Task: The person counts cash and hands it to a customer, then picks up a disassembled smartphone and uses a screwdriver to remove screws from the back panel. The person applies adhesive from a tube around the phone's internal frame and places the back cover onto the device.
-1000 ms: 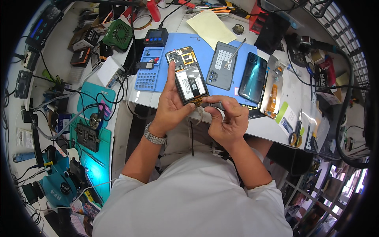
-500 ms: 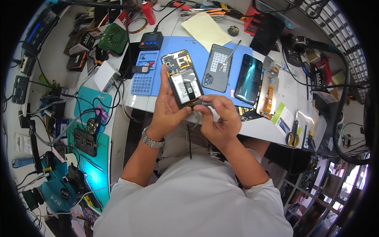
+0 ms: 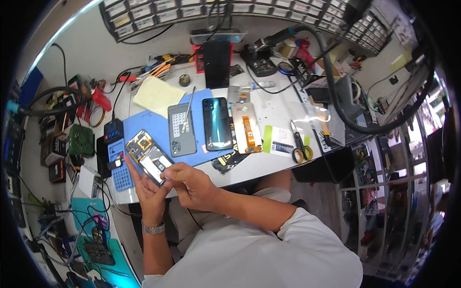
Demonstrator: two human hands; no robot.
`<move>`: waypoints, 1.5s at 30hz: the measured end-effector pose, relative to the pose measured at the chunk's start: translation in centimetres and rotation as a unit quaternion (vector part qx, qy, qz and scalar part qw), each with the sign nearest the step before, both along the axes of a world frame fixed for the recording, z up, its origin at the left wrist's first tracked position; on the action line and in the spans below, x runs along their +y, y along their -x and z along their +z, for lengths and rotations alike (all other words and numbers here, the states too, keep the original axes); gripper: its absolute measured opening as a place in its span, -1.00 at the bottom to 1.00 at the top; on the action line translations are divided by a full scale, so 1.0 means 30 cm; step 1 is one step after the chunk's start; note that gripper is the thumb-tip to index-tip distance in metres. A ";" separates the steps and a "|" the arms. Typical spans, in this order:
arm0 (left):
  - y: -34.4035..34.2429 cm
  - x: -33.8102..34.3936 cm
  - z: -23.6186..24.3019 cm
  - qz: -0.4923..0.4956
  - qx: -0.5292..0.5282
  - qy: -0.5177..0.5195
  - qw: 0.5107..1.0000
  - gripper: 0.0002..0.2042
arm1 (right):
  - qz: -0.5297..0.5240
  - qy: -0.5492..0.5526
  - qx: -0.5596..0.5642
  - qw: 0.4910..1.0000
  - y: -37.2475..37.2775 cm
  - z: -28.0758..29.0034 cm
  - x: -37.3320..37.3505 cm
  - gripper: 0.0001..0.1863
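My left hand (image 3: 151, 194) holds the opened phone (image 3: 148, 154), a slim slab tilted across the near left part of the smooth blue mat (image 3: 152, 126), index finger stretched along one long edge; a pale, shiny battery shows below the gold-toned frame. My right hand (image 3: 196, 186) has its fingers bunched narrow at the phone's lower end, covering that end, and I cannot tell what they grip. The small parts there are too blurred to make out. On the mat lie a matte grey back panel (image 3: 180, 144) and a glossy teal phone (image 3: 217, 126), with a crumpled yellow cloth (image 3: 157, 96) overlapping the far edge. Bare white counter (image 3: 279, 109) opens well to my right, before the scissors (image 3: 299, 148); its front edge runs just beyond my right forearm.
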State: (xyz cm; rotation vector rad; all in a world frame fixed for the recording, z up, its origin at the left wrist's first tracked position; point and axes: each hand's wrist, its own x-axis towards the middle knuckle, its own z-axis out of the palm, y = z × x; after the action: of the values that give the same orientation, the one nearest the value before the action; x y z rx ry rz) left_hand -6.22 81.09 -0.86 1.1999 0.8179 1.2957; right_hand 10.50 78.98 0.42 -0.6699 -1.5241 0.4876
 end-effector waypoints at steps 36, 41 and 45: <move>-0.027 -0.060 0.071 -0.154 -0.386 0.246 0.876 -0.06 | -0.363 0.065 -0.104 0.924 -0.490 -0.158 -0.042 -0.57; -0.176 -0.074 0.140 -0.277 -0.363 0.200 0.867 -0.21 | -0.371 -0.019 -0.094 0.924 -0.489 -0.125 -0.041 -0.68; -0.254 -0.061 0.112 -0.311 -0.314 0.211 0.872 -0.19 | -0.357 0.010 -0.097 0.929 -0.467 -0.116 -0.055 -0.72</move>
State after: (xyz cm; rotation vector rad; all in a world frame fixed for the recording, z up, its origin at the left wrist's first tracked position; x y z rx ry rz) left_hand 1.41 79.26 2.49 0.5440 0.1746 0.8157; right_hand 24.51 77.33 -3.04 -1.2475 -1.3340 -0.1237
